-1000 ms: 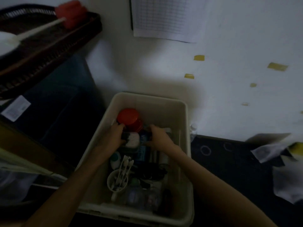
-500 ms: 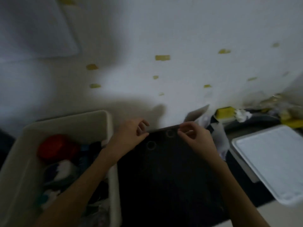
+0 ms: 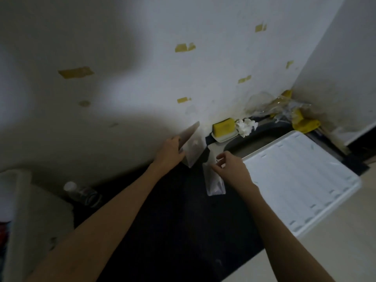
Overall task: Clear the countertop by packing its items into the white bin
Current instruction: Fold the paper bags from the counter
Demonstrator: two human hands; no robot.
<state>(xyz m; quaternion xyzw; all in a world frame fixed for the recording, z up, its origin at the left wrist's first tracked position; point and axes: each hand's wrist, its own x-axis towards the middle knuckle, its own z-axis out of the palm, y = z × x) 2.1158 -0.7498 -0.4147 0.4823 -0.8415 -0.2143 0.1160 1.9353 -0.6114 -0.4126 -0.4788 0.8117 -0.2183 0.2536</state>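
White bin [image 3: 38, 212] sits at the far left of the dark bench [image 3: 173, 231]. Left hand [image 3: 169, 151] grips a pale pouch [image 3: 190, 145] by the wall; right hand [image 3: 232, 169] pinches a second pouch [image 3: 214, 184] beside a ribbed white tray [image 3: 301, 180].

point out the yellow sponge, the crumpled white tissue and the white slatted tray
yellow sponge [image 3: 223, 126]: head view, on its front face
crumpled white tissue [image 3: 245, 127]: head view, middle of the wad
white slatted tray [image 3: 299, 180]: head view, on its ribbed top
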